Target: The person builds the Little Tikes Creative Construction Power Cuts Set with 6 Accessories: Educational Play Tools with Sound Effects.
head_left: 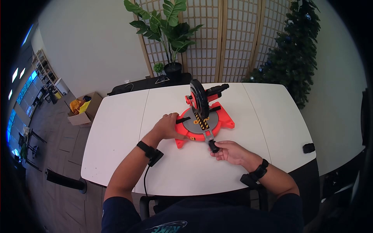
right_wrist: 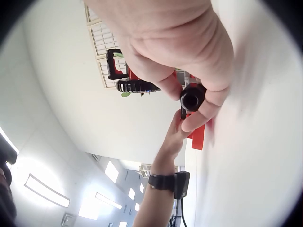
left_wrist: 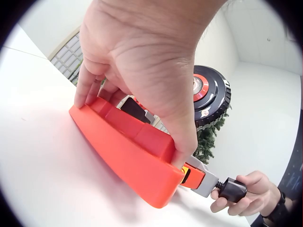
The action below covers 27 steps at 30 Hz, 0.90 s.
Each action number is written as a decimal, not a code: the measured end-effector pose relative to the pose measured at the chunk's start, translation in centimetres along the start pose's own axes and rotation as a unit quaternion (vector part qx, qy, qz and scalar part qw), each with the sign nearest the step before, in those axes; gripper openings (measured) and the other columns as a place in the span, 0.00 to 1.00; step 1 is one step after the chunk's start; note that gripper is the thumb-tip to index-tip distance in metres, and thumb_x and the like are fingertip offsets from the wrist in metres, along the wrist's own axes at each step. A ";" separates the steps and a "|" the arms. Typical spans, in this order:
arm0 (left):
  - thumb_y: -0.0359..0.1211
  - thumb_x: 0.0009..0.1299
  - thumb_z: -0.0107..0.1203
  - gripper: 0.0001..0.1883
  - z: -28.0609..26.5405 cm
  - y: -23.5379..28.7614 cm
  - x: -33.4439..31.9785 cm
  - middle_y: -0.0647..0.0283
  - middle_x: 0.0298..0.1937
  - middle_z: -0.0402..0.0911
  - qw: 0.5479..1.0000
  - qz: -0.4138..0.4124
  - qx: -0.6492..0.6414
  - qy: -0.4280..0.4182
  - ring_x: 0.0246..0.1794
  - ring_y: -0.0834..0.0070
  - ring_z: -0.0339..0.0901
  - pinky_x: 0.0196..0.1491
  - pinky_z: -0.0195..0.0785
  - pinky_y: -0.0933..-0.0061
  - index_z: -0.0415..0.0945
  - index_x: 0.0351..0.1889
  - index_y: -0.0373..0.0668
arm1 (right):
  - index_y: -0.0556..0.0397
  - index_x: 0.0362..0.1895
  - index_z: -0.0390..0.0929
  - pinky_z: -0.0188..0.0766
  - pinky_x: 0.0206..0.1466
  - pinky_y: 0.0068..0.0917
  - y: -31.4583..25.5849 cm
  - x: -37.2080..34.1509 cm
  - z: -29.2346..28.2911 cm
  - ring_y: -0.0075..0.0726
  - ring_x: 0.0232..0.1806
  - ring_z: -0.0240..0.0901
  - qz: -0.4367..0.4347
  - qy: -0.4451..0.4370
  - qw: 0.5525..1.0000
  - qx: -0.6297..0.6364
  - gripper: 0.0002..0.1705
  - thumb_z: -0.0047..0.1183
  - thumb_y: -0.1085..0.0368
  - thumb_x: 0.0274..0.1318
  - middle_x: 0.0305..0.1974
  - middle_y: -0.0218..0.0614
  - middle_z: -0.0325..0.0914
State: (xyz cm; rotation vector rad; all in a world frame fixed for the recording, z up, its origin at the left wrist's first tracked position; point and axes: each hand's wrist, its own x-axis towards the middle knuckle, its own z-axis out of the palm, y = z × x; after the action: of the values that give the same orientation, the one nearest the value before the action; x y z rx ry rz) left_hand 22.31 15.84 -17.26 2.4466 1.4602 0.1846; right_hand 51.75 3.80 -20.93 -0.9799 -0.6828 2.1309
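A red toy miter saw with a grey round turntable (head_left: pixel 188 125) and a black toothed disc (head_left: pixel 199 101) stands on the white table. My left hand (head_left: pixel 167 126) grips the left side of its red base (left_wrist: pixel 125 151), thumb at the front edge and fingers over the back. At the front, my right hand (head_left: pixel 233 152) pinches the black knob (left_wrist: pixel 234 190) between thumb and fingers. That knob sits on a threaded rod at the end of a grey arm (head_left: pixel 208 135). Seen from the right wrist, the hollow end of the knob faces the camera.
The white table (head_left: pixel 116 143) spreads around the saw. A small black object (head_left: pixel 309 148) lies at its right edge. Beyond the table stand a potted plant (head_left: pixel 173 70), a folding screen (head_left: pixel 202 42) and a decorated tree (head_left: pixel 287 62). An open cardboard box (head_left: pixel 91 110) is at the left.
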 end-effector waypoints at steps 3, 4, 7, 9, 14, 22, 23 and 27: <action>0.65 0.38 0.73 0.60 0.0 0.0 0.0 0.45 0.54 0.78 1.000 -0.001 0.001 -0.006 0.57 0.51 0.74 0.60 0.69 0.59 0.67 0.62 0.32 | 0.58 0.51 0.72 0.81 0.48 0.31 0.0 0.1 0.1 0.39 0.49 0.82 0.001 -0.003 1.000 -0.003 0.14 0.53 0.61 0.71 0.43 0.38 0.79; 0.65 0.38 0.73 0.60 0.0 -0.1 0.0 0.45 0.54 0.78 1.000 -0.001 0.001 -0.006 0.57 0.51 0.74 0.60 0.69 0.59 0.67 0.62 0.32 | 0.59 0.51 0.72 0.81 0.51 0.32 0.0 0.2 0.2 0.41 0.50 0.82 -0.003 0.006 1.000 -0.014 0.14 0.53 0.61 0.70 0.44 0.39 0.79; 0.65 0.38 0.73 0.60 -0.1 0.1 0.0 0.45 0.54 0.78 1.000 -0.008 0.001 -0.010 0.57 0.51 0.74 0.60 0.69 0.59 0.67 0.62 0.32 | 0.61 0.52 0.72 0.81 0.56 0.36 1.0 0.3 0.7 0.44 0.51 0.82 -0.048 0.051 0.996 -0.058 0.16 0.53 0.61 0.70 0.47 0.42 0.79; 0.65 0.38 0.73 0.60 -0.2 0.2 -0.1 0.45 0.54 0.78 1.000 -0.006 0.000 -0.008 0.57 0.51 0.74 0.60 0.69 0.60 0.67 0.62 0.31 | 0.61 0.54 0.72 0.80 0.57 0.36 0.8 0.1 0.8 0.44 0.52 0.82 -0.032 0.058 0.997 -0.051 0.17 0.54 0.62 0.70 0.48 0.43 0.80; 0.65 0.38 0.73 0.61 -0.3 0.2 0.0 0.45 0.55 0.77 1.000 -0.010 -0.002 -0.014 0.58 0.51 0.73 0.61 0.69 0.60 0.66 0.63 0.31 | 0.64 0.52 0.71 0.80 0.58 0.37 -0.2 -0.1 0.4 0.44 0.52 0.81 0.018 0.012 0.999 -0.023 0.18 0.55 0.62 0.69 0.50 0.45 0.79; 0.66 0.38 0.74 0.61 -0.3 0.3 -0.1 0.45 0.56 0.77 1.000 -0.014 0.006 -0.018 0.59 0.51 0.73 0.61 0.69 0.59 0.66 0.63 0.32 | 0.60 0.52 0.73 0.81 0.51 0.34 0.5 0.2 0.6 0.37 0.47 0.81 -0.011 0.034 0.999 -0.040 0.17 0.55 0.60 0.69 0.48 0.44 0.81; 0.66 0.38 0.74 0.61 -0.2 0.2 -0.1 0.45 0.55 0.77 1.000 -0.011 0.006 -0.014 0.58 0.50 0.73 0.61 0.69 0.59 0.66 0.63 0.32 | 0.60 0.52 0.73 0.81 0.51 0.34 0.6 0.2 0.4 0.37 0.47 0.81 -0.010 0.034 0.999 -0.040 0.17 0.55 0.60 0.69 0.48 0.44 0.81; 0.65 0.38 0.74 0.61 -0.2 0.3 -0.1 0.45 0.55 0.77 1.000 -0.008 0.001 -0.010 0.58 0.50 0.73 0.61 0.70 0.59 0.66 0.63 0.32 | 0.59 0.46 0.77 0.81 0.51 0.33 0.5 0.1 0.0 0.34 0.44 0.81 -0.006 0.026 1.000 -0.010 0.14 0.57 0.59 0.68 0.40 0.37 0.80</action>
State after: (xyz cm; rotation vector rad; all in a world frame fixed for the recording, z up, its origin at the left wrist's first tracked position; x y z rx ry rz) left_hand 22.42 15.63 -16.95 2.4317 1.4708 0.1545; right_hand 51.49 3.60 -21.29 -1.0365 -0.6842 2.0832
